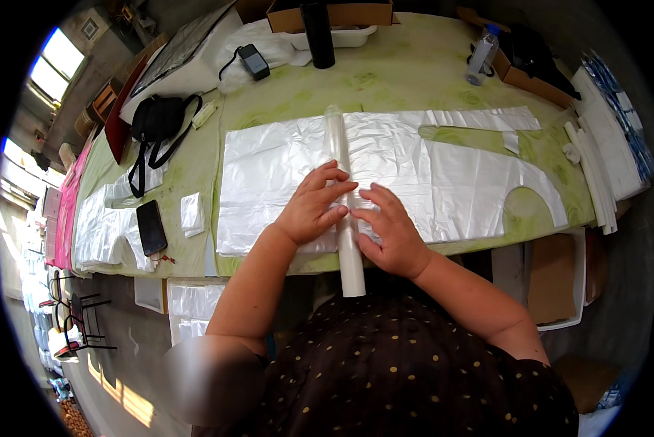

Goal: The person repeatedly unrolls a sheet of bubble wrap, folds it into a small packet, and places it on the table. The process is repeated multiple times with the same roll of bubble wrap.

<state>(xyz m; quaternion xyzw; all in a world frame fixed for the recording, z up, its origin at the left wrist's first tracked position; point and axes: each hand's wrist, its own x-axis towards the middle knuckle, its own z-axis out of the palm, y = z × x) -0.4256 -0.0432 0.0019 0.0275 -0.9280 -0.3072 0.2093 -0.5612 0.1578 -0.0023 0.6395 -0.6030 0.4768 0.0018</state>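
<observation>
A whitish translucent plastic tube or roll [351, 266] lies lengthwise across flat, silvery-white plastic sheeting [265, 164], its near end jutting past the table edge. My left hand [312, 205] rests on the left side of it, fingers stretched apart and tips over its top. On its other side, my right hand [392, 233] has spread, bent fingers close against it. Neither hand is wrapped round it. The sheeting extends right into a creased, shaped part [465, 193] with a long slot and a rounded cut-out.
The table has a green patterned cover [400, 65]. At left lie a black bag [156, 120], a phone [151, 227] and a small folded white packet [192, 215]. Behind stand a black cylinder [317, 36] and a bottle [483, 54]. White rods [593, 175] line the right edge.
</observation>
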